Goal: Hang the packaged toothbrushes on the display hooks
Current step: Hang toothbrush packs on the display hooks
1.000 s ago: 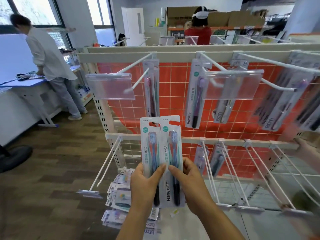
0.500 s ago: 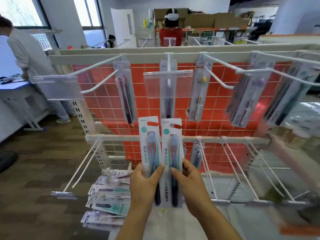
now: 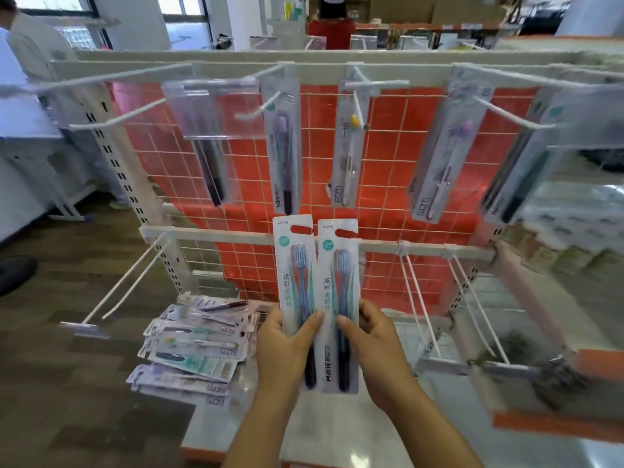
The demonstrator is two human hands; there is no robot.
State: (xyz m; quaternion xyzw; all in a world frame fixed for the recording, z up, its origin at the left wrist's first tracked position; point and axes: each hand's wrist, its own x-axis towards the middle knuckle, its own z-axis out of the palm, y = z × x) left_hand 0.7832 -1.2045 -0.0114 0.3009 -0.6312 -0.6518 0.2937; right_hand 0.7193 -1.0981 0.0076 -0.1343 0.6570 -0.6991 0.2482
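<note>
**Head camera:** Two packaged toothbrushes were held upright at the centre of the frame, side by side with their edges touching, in front of the display rack's lower rail (image 3: 209, 236). The left hand (image 3: 287, 349) gripped the left pack (image 3: 293, 271) low down, thumb across its face. The right hand (image 3: 374, 346) pinched the right pack (image 3: 339, 275) the same way. Each card's hang slot (image 3: 301, 229) sat at the top, not yet on any hook.

Across the upper half of the frame, white upper hooks (image 3: 513, 113) carried hung packs (image 3: 283, 146) against a red grid panel (image 3: 388, 157). At lower right, a pair of long lower hooks (image 3: 418, 300) appeared bare. A loose pile of unhung packs (image 3: 196, 349) lay at lower left, near the left wrist.

To hang these well, the person would likely need to take one pack at a time. Each should be raised until its slot met a hook's tip, kept square to the wire, and slid to the back with the printed face forward. A hook at upper centre seemed to carry the same brand and looked the natural match, though blur made the lettering hard to confirm.
</note>
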